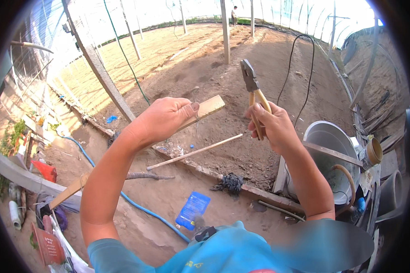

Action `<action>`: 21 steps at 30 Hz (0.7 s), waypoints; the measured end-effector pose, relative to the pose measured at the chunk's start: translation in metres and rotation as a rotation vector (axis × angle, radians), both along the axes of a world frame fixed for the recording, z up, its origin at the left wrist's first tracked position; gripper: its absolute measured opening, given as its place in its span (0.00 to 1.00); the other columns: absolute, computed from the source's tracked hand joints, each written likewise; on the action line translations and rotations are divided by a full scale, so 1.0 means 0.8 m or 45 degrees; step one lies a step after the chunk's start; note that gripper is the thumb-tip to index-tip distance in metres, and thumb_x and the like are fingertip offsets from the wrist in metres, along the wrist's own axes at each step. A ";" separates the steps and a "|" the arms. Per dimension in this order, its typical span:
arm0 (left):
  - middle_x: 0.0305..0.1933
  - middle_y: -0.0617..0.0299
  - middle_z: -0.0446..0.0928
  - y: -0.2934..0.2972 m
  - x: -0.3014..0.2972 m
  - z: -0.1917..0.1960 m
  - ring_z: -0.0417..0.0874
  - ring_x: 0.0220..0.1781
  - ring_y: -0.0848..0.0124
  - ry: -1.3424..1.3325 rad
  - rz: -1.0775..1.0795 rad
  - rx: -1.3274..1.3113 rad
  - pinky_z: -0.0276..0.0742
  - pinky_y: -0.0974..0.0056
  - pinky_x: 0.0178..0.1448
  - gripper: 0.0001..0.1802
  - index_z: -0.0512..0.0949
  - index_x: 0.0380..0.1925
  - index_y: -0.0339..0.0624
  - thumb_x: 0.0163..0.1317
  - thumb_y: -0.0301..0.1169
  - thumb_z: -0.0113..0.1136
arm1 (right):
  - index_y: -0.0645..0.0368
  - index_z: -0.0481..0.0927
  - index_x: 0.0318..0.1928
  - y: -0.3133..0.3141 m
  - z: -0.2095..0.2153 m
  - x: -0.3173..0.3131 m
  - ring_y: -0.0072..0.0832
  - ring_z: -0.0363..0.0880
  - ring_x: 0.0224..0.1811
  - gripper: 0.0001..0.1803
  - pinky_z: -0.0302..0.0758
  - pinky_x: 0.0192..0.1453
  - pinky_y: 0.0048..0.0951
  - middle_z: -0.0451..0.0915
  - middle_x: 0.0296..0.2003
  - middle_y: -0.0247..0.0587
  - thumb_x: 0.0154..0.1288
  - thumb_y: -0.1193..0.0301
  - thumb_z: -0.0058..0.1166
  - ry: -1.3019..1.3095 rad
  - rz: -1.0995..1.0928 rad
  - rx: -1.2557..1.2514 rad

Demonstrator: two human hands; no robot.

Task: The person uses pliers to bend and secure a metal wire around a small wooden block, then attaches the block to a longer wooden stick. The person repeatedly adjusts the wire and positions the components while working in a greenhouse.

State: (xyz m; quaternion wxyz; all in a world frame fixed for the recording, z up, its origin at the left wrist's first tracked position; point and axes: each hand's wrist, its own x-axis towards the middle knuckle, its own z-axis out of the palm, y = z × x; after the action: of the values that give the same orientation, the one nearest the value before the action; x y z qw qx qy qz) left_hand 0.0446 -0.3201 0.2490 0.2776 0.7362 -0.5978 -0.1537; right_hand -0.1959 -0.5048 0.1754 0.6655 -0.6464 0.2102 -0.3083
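Observation:
My left hand (166, 119) is closed round a long flat wooden slat (209, 108), thumb on top near its upper right end. The slat slopes down to the left, passes behind my left forearm and shows again at lower left. A thin wire (197, 122) seems to hang at the slat beside my thumb; its details are too small to tell. In my right hand (271, 123) is a pair of pliers (250, 77) with yellow handles, jaws pointing up. The pliers are apart from the slat. My fingers partly hide the handles.
A thin stick (196, 152), a blue packet (192, 210) and a blue hose (141, 208) lie on the soil. A large grey bucket (328, 132) stands at right. Posts (226, 32) rise ahead, and a black cable (313, 59) loops nearby. A person (234, 15) stands far off.

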 end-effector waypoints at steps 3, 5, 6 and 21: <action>0.29 0.51 0.77 0.006 0.001 0.003 0.72 0.33 0.63 -0.020 0.021 0.039 0.75 0.55 0.44 0.32 0.81 0.37 0.32 0.83 0.54 0.52 | 0.62 0.83 0.52 0.009 0.001 0.040 0.20 0.84 0.32 0.20 0.82 0.33 0.25 0.85 0.35 0.36 0.84 0.55 0.58 -0.115 0.051 -0.030; 0.27 0.57 0.74 0.012 0.003 0.006 0.71 0.32 0.69 0.049 0.043 0.059 0.74 0.57 0.41 0.31 0.80 0.34 0.31 0.83 0.52 0.54 | 0.61 0.84 0.52 0.021 0.008 0.051 0.19 0.83 0.32 0.21 0.81 0.33 0.23 0.84 0.34 0.35 0.83 0.54 0.60 -0.099 0.153 -0.055; 0.25 0.59 0.72 0.014 0.003 0.006 0.70 0.32 0.72 0.089 0.052 0.068 0.73 0.58 0.40 0.31 0.80 0.33 0.30 0.82 0.51 0.55 | 0.61 0.84 0.52 0.021 0.006 0.054 0.18 0.83 0.32 0.22 0.80 0.33 0.23 0.84 0.33 0.34 0.82 0.52 0.61 -0.056 0.174 -0.119; 0.18 0.64 0.66 0.030 0.012 -0.002 0.63 0.25 0.74 0.064 0.086 0.064 0.64 0.58 0.31 0.34 0.81 0.26 0.32 0.78 0.55 0.60 | 0.63 0.88 0.52 0.034 0.073 0.071 0.24 0.79 0.40 0.26 0.78 0.43 0.30 0.82 0.41 0.36 0.58 0.62 0.83 0.081 -0.024 -1.091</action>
State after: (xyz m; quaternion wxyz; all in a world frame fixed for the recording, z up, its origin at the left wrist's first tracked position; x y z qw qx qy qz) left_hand 0.0541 -0.2960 0.2470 0.2790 0.7587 -0.5613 -0.1775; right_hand -0.1395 -0.4778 0.2334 0.3271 -0.8718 0.0895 -0.3536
